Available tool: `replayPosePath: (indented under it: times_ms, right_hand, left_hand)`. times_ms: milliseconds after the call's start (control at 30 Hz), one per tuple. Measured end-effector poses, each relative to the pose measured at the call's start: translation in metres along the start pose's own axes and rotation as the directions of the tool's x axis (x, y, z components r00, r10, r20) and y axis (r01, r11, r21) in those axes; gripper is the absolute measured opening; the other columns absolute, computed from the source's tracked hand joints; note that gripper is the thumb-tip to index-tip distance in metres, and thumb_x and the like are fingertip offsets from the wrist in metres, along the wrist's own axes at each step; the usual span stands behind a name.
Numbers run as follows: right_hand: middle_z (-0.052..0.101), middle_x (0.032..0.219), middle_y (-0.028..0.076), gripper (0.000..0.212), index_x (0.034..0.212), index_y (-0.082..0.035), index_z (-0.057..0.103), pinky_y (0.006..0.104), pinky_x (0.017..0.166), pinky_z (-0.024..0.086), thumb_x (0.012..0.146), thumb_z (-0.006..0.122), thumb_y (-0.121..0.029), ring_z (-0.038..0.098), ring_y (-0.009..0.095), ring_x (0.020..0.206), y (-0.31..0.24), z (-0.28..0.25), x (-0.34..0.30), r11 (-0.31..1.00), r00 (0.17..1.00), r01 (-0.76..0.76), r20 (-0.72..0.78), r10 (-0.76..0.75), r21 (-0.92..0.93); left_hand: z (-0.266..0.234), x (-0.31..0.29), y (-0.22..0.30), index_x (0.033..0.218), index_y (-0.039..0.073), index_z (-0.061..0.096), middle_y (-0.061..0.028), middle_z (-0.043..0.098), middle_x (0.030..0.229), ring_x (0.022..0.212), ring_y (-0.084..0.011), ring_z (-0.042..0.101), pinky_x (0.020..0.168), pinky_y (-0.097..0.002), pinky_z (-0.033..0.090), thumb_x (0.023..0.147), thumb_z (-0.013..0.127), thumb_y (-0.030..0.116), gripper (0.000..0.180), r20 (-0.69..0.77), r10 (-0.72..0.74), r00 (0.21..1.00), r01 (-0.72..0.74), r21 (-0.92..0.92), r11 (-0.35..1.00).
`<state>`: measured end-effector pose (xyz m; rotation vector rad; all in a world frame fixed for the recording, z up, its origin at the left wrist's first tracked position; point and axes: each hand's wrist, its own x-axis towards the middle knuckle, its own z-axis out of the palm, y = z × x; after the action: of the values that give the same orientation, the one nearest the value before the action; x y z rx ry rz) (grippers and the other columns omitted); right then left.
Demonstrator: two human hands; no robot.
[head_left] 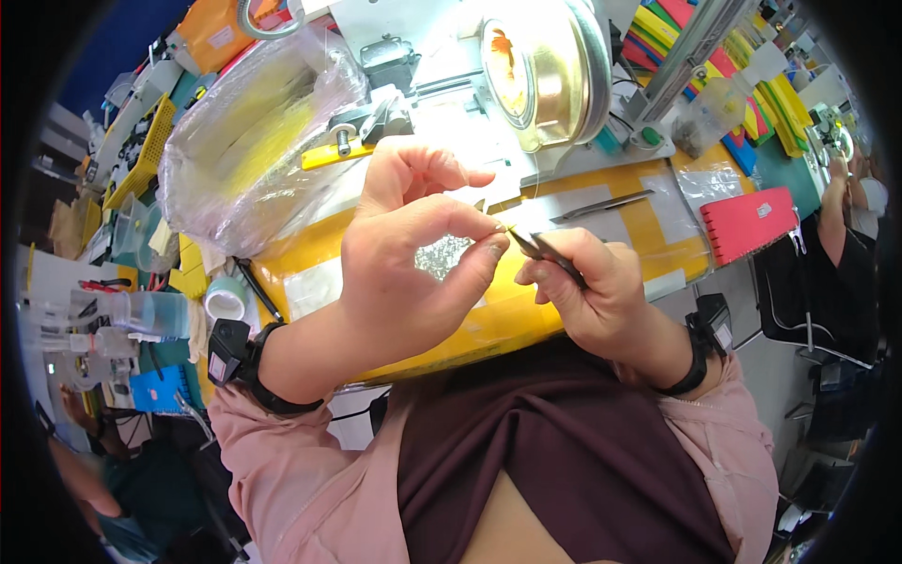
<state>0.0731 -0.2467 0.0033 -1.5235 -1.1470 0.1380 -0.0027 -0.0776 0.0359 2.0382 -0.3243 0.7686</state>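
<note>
My left hand point(395, 244) is closed in a pinch, thumb and index fingertip together, with the other fingers curled above. At its fingertips is a tiny yellowish piece point(508, 228), too small to name. My right hand point(601, 287) grips dark pointed tweezers point(550, 256), whose tips meet that tiny piece. Through the ring of my left fingers shows a heap of small silvery parts point(442, 256) on the table. Beyond my right hand, a second pair of tweezers point(601, 206) lies flat on the yellow-taped table point(498, 329).
A large golden spool point(564, 80) stands at the back under bright light, beside a metal fixture point(385, 117). A plastic bag point(254, 141) and a tape roll point(225, 299) sit at left. Right lies a red notebook point(749, 226). Other people work at both sides.
</note>
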Motion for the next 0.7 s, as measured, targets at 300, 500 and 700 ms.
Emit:
replayPosePath:
  times_ms: [300, 500, 700]
  right_hand:
    - [0.054, 0.059, 0.009, 0.006, 0.083, -0.002, 0.055, 0.0282, 0.046, 0.040, 0.078, 0.059, -0.002, 0.053, 0.020, 0.048, 0.001, -0.002, 0.000, 0.989, 0.999, 0.025, -0.023, -0.029, -0.146]
    - [0.060, 0.073, 0.010, 0.015, 0.086, -0.002, 0.060, 0.0266, 0.054, 0.045, 0.071, 0.062, -0.004, 0.059, 0.018, 0.061, -0.005, -0.075, 0.004, 0.858, 0.926, -0.131, 0.249, 0.285, -0.497]
    - [0.057, 0.095, 0.014, 0.028, 0.093, -0.004, 0.060, 0.0351, 0.074, 0.045, 0.067, 0.066, -0.012, 0.056, 0.028, 0.083, 0.037, -0.110, -0.022, 0.636, 0.967, 0.014, 0.174, 0.189, -0.771]
  left_hand:
    - [0.009, -0.001, -0.002, 0.072, -0.001, 0.058, -0.0115, 0.039, 0.092, 0.086, -0.0235, 0.057, 0.070, -0.0305, 0.050, 0.061, 0.063, -0.011, 0.016, -0.087, 0.124, 0.988, -0.121, 0.039, 0.992]
    - [0.004, -0.006, -0.005, 0.075, -0.001, 0.059, -0.0130, 0.036, 0.105, 0.087, -0.0265, 0.057, 0.073, -0.0331, 0.052, 0.065, 0.063, -0.009, 0.014, -0.033, 0.231, 0.972, -0.220, 0.206, 0.954]
    - [0.013, -0.001, -0.009, 0.075, 0.000, 0.058, -0.0169, 0.042, 0.106, 0.088, -0.0259, 0.058, 0.073, -0.0330, 0.054, 0.063, 0.061, -0.010, 0.016, -0.048, 0.268, 0.962, -0.244, 0.284, 0.927]
